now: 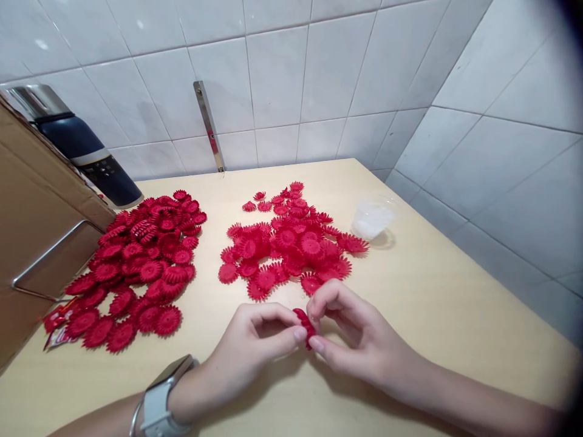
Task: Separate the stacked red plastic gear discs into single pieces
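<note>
Between my two hands, a small red piece with a toothed edge (304,326) is held on edge above the near part of the table. My left hand (268,340) pinches it from the left between thumb and fingers; a watch is on that wrist. From the right, my right hand (348,331) has its thumb and index finger curled at the piece's other side. Just beyond the hands lies a loose pile of red fringed discs (291,243). A second, denser pile of red fringed discs (150,267) is at the left.
A dark blue bottle (91,145) leans by a cardboard box (40,200) at the left. A clear plastic cup with whitish contents (371,220) is at the right of the table (437,315). Small wrappers (58,328) lie by the left pile. Tiled walls rise behind and right.
</note>
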A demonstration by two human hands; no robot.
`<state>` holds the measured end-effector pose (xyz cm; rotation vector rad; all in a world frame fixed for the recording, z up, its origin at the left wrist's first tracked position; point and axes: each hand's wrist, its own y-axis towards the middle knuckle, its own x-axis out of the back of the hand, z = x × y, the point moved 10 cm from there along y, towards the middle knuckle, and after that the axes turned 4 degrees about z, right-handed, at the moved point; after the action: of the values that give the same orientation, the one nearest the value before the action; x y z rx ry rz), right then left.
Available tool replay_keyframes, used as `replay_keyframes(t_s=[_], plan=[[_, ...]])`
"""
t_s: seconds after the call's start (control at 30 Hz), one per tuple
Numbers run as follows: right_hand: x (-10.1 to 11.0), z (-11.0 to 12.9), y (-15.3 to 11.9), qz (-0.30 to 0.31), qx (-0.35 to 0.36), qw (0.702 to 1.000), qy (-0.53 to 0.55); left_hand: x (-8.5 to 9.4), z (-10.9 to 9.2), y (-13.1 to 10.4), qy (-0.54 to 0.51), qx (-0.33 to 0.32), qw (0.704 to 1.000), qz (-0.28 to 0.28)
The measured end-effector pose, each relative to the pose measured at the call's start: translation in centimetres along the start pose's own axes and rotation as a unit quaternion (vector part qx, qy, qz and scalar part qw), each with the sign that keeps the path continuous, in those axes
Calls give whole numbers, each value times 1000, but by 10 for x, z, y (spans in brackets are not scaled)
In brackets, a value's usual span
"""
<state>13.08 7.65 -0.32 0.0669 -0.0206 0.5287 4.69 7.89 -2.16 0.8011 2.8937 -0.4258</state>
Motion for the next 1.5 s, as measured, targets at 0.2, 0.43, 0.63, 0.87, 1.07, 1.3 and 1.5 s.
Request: replay_keyframes(t_s=[0.2, 0.43, 0.63, 0.87, 1.07, 1.3, 1.5], plan=[[0, -6, 2, -2, -30, 998, 60, -1, 1, 0, 23, 8, 1000, 5], [0, -13, 3, 14, -43, 994, 102, -3, -2, 0, 56, -4, 998, 16], [-3, -13, 2, 18, -48, 995, 90, -4, -4, -1, 87, -9, 996, 14], [1, -10, 4, -3, -61, 997, 40, 3, -6, -2, 128, -20, 991, -14], [10, -8, 6, -24, -69, 996, 45, 11, -2, 2, 51, 13, 998, -39], [23, -7, 6, -64, -81, 994, 32, 17, -5, 4, 56, 9, 997, -61], [34, -4, 11, -67, -91, 993, 44, 23, -5, 1, 85, 14, 993, -83]])
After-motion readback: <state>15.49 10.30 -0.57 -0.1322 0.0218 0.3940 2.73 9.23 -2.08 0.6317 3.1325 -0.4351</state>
